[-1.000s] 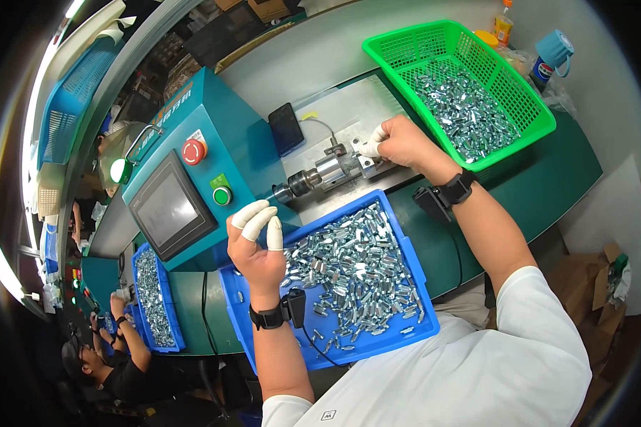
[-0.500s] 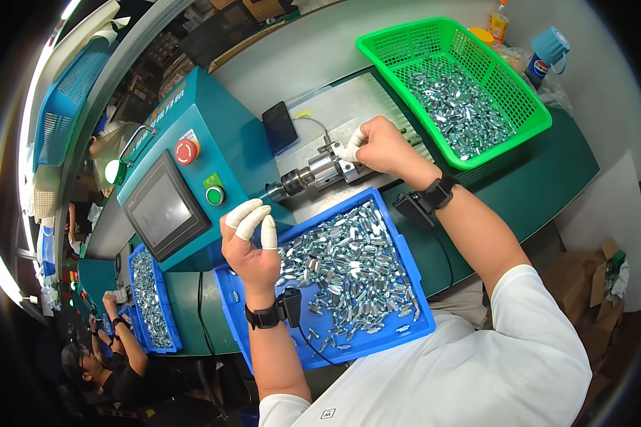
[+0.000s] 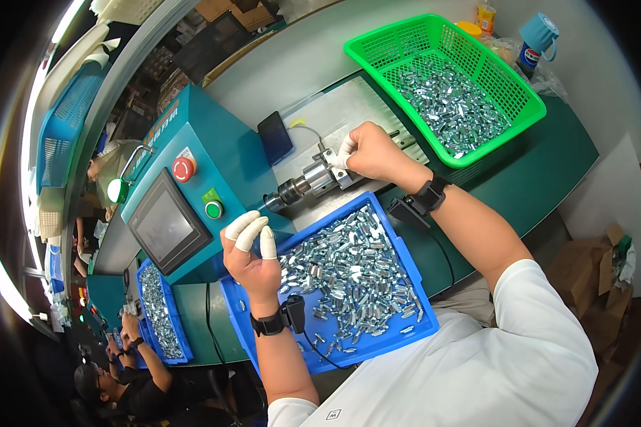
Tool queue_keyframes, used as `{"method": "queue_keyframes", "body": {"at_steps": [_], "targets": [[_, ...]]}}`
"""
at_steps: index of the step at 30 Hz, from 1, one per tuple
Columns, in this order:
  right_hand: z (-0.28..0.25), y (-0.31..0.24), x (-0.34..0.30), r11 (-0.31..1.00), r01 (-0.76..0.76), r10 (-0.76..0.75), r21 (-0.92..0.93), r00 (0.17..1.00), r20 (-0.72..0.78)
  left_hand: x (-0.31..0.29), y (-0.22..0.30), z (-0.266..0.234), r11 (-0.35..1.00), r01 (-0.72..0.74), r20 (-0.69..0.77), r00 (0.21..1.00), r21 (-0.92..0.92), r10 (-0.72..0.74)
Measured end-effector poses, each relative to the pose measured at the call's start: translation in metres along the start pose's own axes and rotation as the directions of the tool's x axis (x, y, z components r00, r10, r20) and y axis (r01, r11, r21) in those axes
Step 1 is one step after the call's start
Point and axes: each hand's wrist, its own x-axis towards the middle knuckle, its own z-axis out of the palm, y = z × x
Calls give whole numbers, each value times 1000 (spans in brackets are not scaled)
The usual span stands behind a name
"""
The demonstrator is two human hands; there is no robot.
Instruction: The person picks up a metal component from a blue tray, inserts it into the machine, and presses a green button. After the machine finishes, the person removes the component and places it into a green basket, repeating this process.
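Note:
My right hand (image 3: 372,153), white finger cots on its fingertips, is closed at the metal clamp block (image 3: 345,174) of the machine's fixture. What its fingers pinch there is hidden. In line with the block lies the cylindrical spindle (image 3: 295,188), its dark end toward the machine. My left hand (image 3: 253,256), also in white finger cots, is raised over the near-left part of the blue tray (image 3: 426,295). Its fingers are bent together in a loose pinch, and anything between them cannot be made out. Many small shiny metal fittings (image 3: 349,270) fill much of the tray.
A teal machine (image 3: 217,153) with a screen, red stop button and green button stands at left. A phone (image 3: 275,137) leans beside it. At far right, a green basket (image 3: 530,114) holds more metal fittings. At lower left another person (image 3: 132,377) works beside a second blue tray (image 3: 181,349).
The whole view has shifted slightly. My right hand stays at the clamp block, its fingers curled a little closer. My left hand keeps its pose, slightly farther from the spindle.

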Motion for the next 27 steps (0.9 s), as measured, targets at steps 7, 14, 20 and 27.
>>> {"method": "queue_keyframes", "body": {"at_steps": [7, 14, 20, 27], "targets": [[2, 0, 0, 999, 35, -36, 30, 999, 4, 0, 0, -3, 999, -25, 54, 998, 35, 23], [-6, -6, -5, 998, 33, -31, -60, 999, 37, 0, 1, -2, 998, -31, 56, 998, 54, 28], [-7, -6, -15, 970, 184, -188, -157, 982, -11, 1, 3, -2, 997, -42, 45, 998, 61, 39], [-16, -10, -27, 789, 309, -378, -531, 926, -22, 5, 9, -2, 997, -27, 3, 1000, 66, 27]]}}
